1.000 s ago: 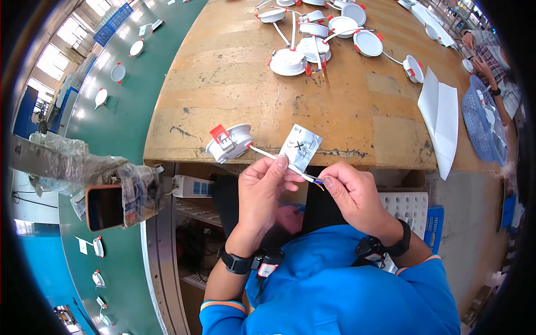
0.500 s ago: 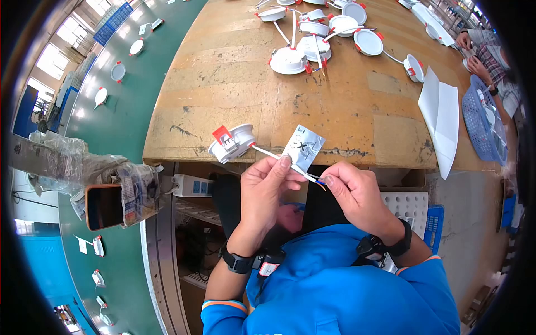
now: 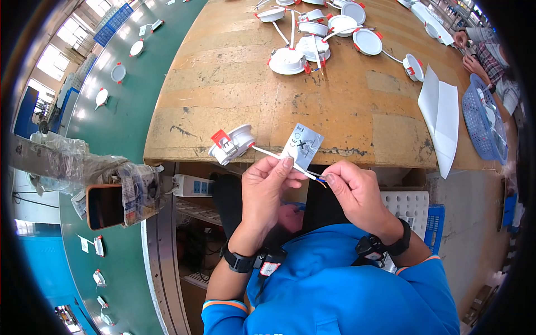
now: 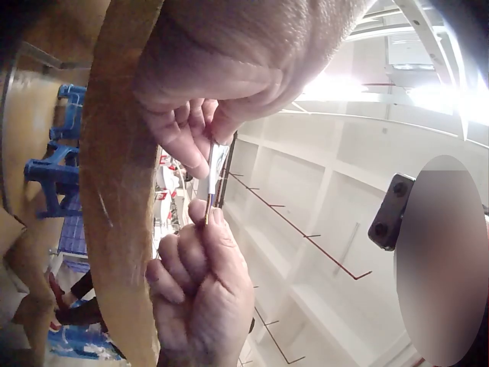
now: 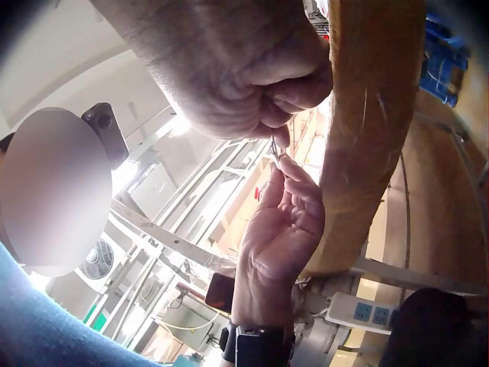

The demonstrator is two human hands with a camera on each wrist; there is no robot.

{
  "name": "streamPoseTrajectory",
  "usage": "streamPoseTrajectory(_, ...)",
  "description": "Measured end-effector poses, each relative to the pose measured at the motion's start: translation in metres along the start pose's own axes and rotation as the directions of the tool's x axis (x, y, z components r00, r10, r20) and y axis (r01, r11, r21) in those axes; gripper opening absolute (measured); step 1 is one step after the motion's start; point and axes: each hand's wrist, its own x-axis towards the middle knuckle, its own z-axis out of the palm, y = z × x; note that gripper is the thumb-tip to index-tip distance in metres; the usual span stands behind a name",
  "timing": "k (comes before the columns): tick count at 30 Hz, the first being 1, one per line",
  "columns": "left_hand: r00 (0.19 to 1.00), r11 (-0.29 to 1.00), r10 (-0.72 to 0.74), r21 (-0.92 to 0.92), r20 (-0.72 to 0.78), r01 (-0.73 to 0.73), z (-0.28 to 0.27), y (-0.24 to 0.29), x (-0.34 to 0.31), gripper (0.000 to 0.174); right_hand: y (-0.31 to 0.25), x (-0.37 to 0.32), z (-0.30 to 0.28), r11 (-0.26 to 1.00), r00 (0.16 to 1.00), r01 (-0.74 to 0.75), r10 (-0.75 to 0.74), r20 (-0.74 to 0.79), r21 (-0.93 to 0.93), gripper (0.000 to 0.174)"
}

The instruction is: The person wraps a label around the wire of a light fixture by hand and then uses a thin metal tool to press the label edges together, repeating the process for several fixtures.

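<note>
In the head view my left hand (image 3: 262, 187) pinches the white cable (image 3: 299, 168) of a recessed downlight between thumb and forefinger. The downlight (image 3: 231, 144), white with red-tabbed spring clips, hangs off the cable's other end near the table's front edge. A flat silver piece with black print (image 3: 302, 147) stands up just behind the left fingertips. Thin coloured wires (image 3: 320, 178), blue and orange among them, come out of the cable end. My right hand (image 3: 354, 192) pinches these wires; its fingertips hide their tips. In the left wrist view the cable (image 4: 213, 176) runs between both hands.
Several more downlights (image 3: 287, 61) lie at the back of the wooden table (image 3: 251, 106). A white sheet (image 3: 438, 123) and a blue basket (image 3: 483, 125) are at the right, near another person's hands. On the left, a phone (image 3: 104, 207) hangs beside a green conveyor (image 3: 125, 100).
The downlight, cable and left hand have shifted slightly to the right. The silver piece has tilted a little, and the wires' angle has changed slightly. Both hands keep their pinch.
</note>
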Motion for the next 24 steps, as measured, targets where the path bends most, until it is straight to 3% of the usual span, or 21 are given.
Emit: streamPoseTrajectory(24,1.000,1.000,0.002,-0.010,0.013,-0.002,-0.0003,-0.0018,0.0012,0.011,0.0028,0.0014,0.0045,0.998,0.999,0.046,-0.047,-0.027,-0.043,0.006)
